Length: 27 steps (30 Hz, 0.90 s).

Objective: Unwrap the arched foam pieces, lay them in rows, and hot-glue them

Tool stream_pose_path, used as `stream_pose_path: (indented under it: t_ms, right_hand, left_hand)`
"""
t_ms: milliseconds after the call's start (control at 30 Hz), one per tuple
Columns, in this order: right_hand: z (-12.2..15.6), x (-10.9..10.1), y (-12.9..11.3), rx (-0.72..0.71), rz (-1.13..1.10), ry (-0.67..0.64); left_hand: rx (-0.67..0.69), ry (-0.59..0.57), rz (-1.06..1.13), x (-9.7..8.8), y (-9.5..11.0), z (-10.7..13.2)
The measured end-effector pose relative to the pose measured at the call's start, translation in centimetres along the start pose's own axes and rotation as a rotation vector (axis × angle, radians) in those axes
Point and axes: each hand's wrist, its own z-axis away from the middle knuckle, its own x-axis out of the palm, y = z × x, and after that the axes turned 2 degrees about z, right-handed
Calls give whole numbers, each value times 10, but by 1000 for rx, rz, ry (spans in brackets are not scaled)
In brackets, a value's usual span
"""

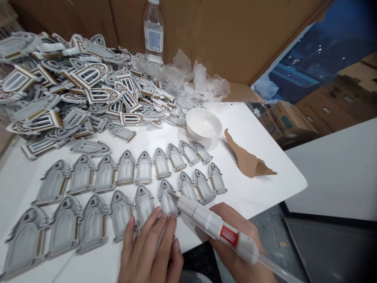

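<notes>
My right hand [235,236] is wrapped round a white hot glue pen [203,216] with a red switch and a translucent stick coming out of its back end. Its metal tip meets a small grey arched window piece [167,198] in the front row. My left hand [151,247] is open, fingers stretched out, its fingertips resting at the lower edge of that piece and the neighbouring window piece [144,202]. More arched pieces lie back side up in two rows, including a back-row piece [125,167].
A big pile of window pieces [97,78] covers the table's back left. Behind the rows stand a white bowl [204,122], crumpled clear plastic [194,78] and a water bottle [153,37]. Torn cardboard [247,159] lies right. A cardboard wall [220,43] closes off the back.
</notes>
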Motion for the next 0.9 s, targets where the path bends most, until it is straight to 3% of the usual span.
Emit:
stream_pose_path:
  t_ms: [167,467,900]
  right_hand:
    - [-3,4,0,-39,68,43]
    - [-4,9,-4,49,65,54]
    - [-4,6,-3,-24,158,20]
  left_hand:
    - [3,4,2,2,-1,1]
    - [-2,26,16,2,-1,-1]
    - [-5,38,30,2,0,-3]
